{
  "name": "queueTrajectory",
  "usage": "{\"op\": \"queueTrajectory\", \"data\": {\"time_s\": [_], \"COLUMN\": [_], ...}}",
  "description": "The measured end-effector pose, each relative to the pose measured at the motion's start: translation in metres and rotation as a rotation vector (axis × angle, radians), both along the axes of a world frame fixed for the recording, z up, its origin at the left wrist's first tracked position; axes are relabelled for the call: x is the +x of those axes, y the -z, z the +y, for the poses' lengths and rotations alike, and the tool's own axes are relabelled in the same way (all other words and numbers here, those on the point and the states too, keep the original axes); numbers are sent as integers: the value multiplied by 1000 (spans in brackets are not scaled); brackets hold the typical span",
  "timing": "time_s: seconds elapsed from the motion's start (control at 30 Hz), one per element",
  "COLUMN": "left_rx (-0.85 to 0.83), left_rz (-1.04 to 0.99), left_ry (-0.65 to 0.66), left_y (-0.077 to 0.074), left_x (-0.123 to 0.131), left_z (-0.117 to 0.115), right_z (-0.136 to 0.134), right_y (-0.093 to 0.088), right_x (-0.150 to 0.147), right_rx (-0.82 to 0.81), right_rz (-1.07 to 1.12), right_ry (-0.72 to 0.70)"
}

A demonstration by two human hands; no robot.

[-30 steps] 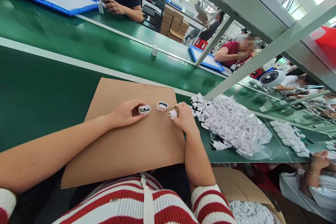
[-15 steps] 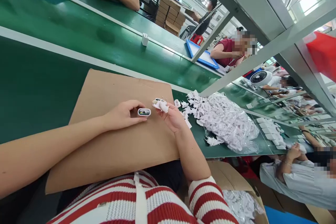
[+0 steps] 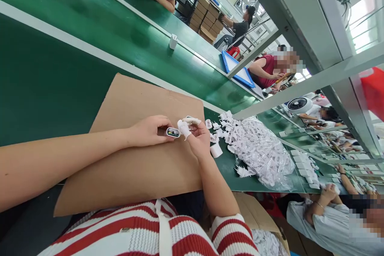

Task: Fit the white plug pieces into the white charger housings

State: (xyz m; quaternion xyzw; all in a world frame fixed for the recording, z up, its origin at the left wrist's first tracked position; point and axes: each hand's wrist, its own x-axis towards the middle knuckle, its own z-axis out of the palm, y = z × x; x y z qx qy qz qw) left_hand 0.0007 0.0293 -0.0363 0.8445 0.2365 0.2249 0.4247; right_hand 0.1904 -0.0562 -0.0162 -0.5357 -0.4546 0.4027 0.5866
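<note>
1. Head view: the left grip pinches a white housing between fingers and thumb above the cardboard sheet; inside its open mouth sit small dark, yellow and green parts
2. The right grip pinches a plug piece just beside that mouth; whether the two touch, I cannot tell
3. On the green tabletop, a clear plastic bag holds a heap of white pieces, with more loose beside it
4. Below the edge, a cardboard box contains more white pieces in clear film; across the way stands a blue-rimmed tray with a pale base
5. Half a second ago the plug piece was farther from the left-hand housing; now it has come up next to it, and a white block by the sheet, partly covered then, shows whole
6. The housing is smooth and oval-mouthed, the plug piece pale with thin prongs, the sheet flat, matt brown, and the striped sleeve ribbed knit
</note>
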Motion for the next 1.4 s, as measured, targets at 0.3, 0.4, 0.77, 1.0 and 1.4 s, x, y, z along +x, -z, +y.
{"op": "queueTrajectory", "data": {"time_s": [0.3,0.4,0.77,1.0,1.4], "left_rx": [-11,-27,-50,-20,-41], "left_rz": [-4,4,-70,-70,-70], "left_ry": [-7,-4,8,5,-7], "left_y": [1,2,10,11,10], "left_x": [1,0,2,2,3], "left_z": [0,1,3,3,2], "right_z": [-5,-10,-5,-5,3], "right_y": [-7,-7,-8,-4,-18], "right_x": [11,11,2,7,2], "right_rx": [28,79,233,255,122], "right_rz": [-119,-396,-1044,-1029,-1115], "right_ry": [-149,-145,-150,-156,-211]}}
